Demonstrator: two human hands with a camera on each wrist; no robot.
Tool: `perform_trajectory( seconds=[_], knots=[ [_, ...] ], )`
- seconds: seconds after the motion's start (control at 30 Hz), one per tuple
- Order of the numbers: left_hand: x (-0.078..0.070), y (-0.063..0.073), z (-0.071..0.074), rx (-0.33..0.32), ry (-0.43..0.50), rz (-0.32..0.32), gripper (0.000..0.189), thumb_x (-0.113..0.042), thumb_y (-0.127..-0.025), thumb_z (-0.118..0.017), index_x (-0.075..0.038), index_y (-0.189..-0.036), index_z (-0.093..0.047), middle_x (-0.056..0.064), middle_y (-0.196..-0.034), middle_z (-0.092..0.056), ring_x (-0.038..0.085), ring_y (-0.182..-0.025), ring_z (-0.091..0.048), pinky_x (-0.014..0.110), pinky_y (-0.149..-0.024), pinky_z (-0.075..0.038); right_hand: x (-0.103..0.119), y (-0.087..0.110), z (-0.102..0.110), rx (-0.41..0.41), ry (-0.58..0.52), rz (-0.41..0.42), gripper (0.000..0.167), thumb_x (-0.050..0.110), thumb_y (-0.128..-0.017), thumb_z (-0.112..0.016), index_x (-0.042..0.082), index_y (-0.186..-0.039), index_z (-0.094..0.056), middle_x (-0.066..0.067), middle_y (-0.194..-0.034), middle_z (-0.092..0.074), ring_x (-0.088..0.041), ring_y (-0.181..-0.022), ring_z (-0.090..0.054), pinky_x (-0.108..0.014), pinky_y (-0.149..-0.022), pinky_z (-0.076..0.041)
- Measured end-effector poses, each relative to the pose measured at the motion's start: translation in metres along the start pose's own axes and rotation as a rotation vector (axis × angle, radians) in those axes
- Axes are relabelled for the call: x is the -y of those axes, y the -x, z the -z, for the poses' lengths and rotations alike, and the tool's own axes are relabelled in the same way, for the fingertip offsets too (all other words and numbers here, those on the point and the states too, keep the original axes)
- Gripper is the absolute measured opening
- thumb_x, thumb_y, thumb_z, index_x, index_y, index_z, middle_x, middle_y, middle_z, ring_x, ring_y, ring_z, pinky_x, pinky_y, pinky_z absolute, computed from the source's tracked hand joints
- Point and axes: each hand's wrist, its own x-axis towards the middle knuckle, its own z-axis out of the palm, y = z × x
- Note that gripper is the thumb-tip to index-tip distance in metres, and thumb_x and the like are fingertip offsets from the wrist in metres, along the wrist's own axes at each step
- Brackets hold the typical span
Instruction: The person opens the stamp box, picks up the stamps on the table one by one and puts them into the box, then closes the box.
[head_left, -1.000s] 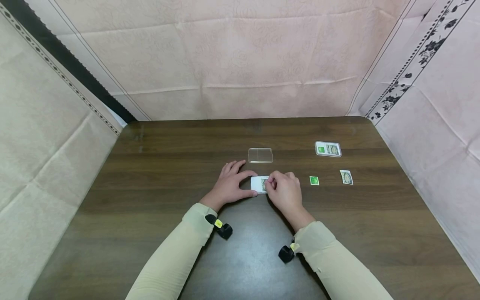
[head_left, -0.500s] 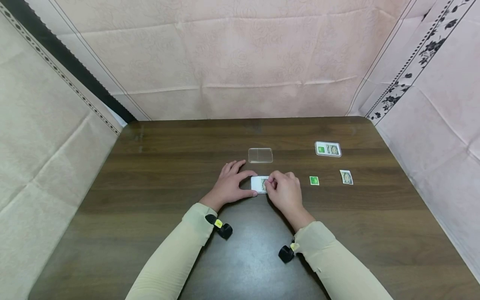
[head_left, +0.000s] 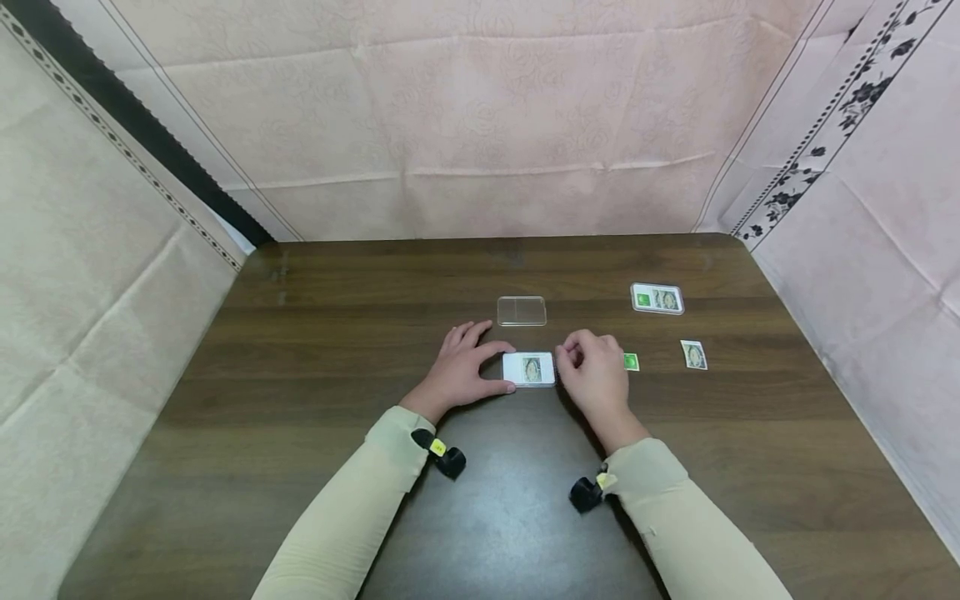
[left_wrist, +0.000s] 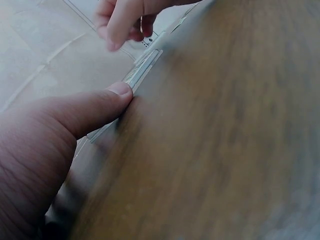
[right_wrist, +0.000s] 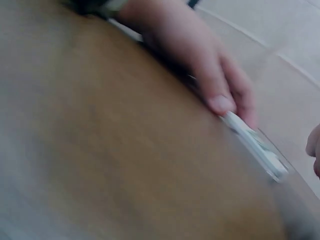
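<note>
My left hand holds a white flat case by its left end, thumb at the near edge and a finger at the far edge. A small grey-green stamp with an oval picture lies in the right part of the case. Just right of it, my right hand hovers with bent fingers and nothing between them. It partly covers a small green stamp on the table. In the right wrist view, the left thumb presses the case's edge; the right hand's fingers show at the border.
A clear plastic lid lies behind the case. At the back right is a second case bearing a green and a grey-green stamp. Another grey-green stamp lies on the brown wooden table. Pale cloth hangs beyond it.
My right hand has moved off the case to the right, uncovering the grey-green stamp in it and partly covering the green stamp. My left hand has stayed on the case.
</note>
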Motion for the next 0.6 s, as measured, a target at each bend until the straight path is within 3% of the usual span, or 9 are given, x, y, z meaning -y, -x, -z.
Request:
perform_trajectory(
  seconds=[0.2,0.37,0.47,0.6],
  knots=[
    [0.001,0.000,-0.001,-0.007,0.000,-0.003,0.056,-0.061,-0.083,-0.075,-0.039,-0.132,-0.062,0.008,-0.164,-0.028,0.035,-0.150,-0.020,0.056,-0.120,-0.012,-0.035,-0.013,0.022,-0.152,0.019,-0.021,0.012,0.017,-0.088,-0.071,0.008,-0.084,-0.065,-0.008,-0.073,-0.066,-0.036,-0.080,-0.056,-0.052,-0.080,-0.041],
    [0.002,0.001,-0.001,-0.007,0.002,0.002,0.056,-0.061,-0.083,-0.075,-0.040,-0.132,-0.062,0.008,-0.164,-0.028,0.036,-0.150,-0.020,0.056,-0.121,-0.012,-0.066,-0.019,0.047,-0.200,0.078,-0.125,0.014,0.019,-0.091,-0.067,0.006,-0.087,-0.066,-0.012,-0.079,-0.067,-0.041,-0.086,-0.055,-0.054,-0.082,-0.040],
    [0.002,0.000,-0.002,-0.009,-0.001,0.000,0.055,-0.061,-0.083,-0.075,-0.040,-0.132,-0.062,0.008,-0.164,-0.028,0.036,-0.150,-0.020,0.056,-0.120,-0.013,-0.083,-0.018,0.063,-0.179,0.126,-0.211,0.019,0.022,-0.094,-0.063,0.003,-0.094,-0.066,-0.018,-0.092,-0.068,-0.045,-0.096,-0.053,-0.058,-0.089,-0.037],
    [0.002,0.000,-0.001,-0.010,0.001,-0.002,0.055,-0.061,-0.083,-0.075,-0.040,-0.132,-0.062,0.007,-0.164,-0.028,0.035,-0.150,-0.020,0.057,-0.120,-0.014,-0.103,-0.015,0.084,-0.075,0.202,-0.367,0.037,0.032,-0.096,-0.060,0.000,-0.114,-0.063,-0.028,-0.122,-0.057,-0.051,-0.115,-0.044,-0.062,-0.099,-0.030]
  ],
)
